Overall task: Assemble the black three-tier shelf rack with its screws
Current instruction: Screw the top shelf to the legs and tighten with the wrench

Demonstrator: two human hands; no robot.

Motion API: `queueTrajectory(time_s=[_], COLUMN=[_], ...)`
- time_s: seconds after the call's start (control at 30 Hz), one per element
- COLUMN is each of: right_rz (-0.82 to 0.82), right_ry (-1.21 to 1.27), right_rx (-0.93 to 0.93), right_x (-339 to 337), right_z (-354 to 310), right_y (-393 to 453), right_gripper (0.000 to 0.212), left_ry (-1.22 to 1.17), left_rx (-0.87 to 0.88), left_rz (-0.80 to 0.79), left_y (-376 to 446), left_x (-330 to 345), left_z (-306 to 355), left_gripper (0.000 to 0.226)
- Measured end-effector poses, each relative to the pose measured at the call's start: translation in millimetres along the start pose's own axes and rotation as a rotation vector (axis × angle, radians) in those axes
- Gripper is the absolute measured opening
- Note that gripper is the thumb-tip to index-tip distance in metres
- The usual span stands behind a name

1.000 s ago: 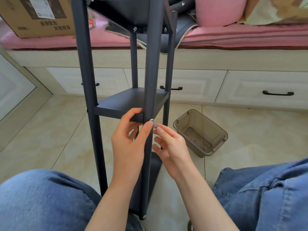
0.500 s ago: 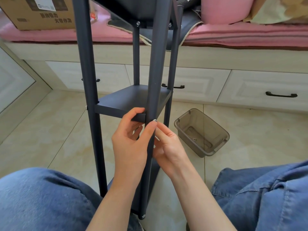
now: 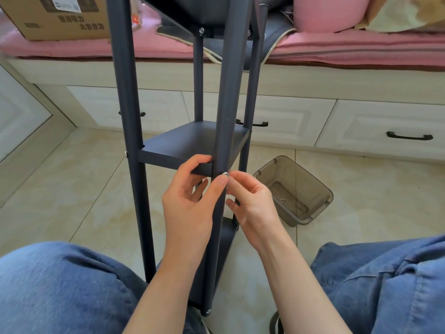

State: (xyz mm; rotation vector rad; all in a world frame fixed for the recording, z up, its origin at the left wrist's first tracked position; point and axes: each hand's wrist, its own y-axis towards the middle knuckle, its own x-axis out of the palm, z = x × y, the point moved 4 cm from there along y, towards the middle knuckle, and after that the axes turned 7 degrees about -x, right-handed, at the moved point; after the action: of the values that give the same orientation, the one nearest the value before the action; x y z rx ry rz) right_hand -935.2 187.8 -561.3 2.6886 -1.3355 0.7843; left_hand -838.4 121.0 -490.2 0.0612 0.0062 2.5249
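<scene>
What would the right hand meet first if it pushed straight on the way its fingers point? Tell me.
The right hand points up-left at the silver screw in the near post, at middle-shelf level. It would meet that screw first, then the post; they already look to be touching, though depth is unclear.

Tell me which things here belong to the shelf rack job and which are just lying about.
Job:
shelf rack
screw at the front post
left hand, holding the middle shelf
right hand, fingers at the screw
clear plastic bin, one small part inside

Lying about:
cardboard box
pink cushion
</scene>
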Motion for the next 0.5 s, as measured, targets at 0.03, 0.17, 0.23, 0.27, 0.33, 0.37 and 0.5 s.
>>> queueTrajectory(time_s=[0.03,0.17,0.23,0.27,0.33,0.37,0.5], right_rz=[-0.001,-0.034,-0.074,-0.100,-0.136,-0.146,-0.196], right_ry=[-0.006,-0.016,-0.037,-0.049,-0.064,-0.067,-0.045], right_rx=[0.009,0.024,0.015,0.011,0.008,0.008,0.016], right_x=[0.0,3.3,5.9,7.5,10.5,11.8,18.3], right_z=[2.0,4.8,6.1,7.0,8.7,9.2,10.4], right_y=[0.0,0.1,0.4,0.7,2.3,3.4,7.7], right_gripper=[0.013,0.031,0.028,0.024,0.018,0.017,0.015], left_ry=[-0.004,-0.019,-0.014,-0.014,-0.022,-0.027,-0.010], left_rx=[0.000,-0.002,0.000,0.001,0.003,0.004,0.011], left_rz=[0.000,0.002,0.001,0.000,-0.003,-0.004,-0.003], left_y=[-0.1,1.1,1.9,2.0,2.2,2.2,2.5], left_x=[0.2,0.4,0.4,0.3,0.4,0.5,-0.9], left_z=[-0.2,-1.2,-1.6,-1.8,-2.1,-2.2,-3.4], left_gripper=[0.034,0.034,0.034,0.035,0.035,0.035,0.036])
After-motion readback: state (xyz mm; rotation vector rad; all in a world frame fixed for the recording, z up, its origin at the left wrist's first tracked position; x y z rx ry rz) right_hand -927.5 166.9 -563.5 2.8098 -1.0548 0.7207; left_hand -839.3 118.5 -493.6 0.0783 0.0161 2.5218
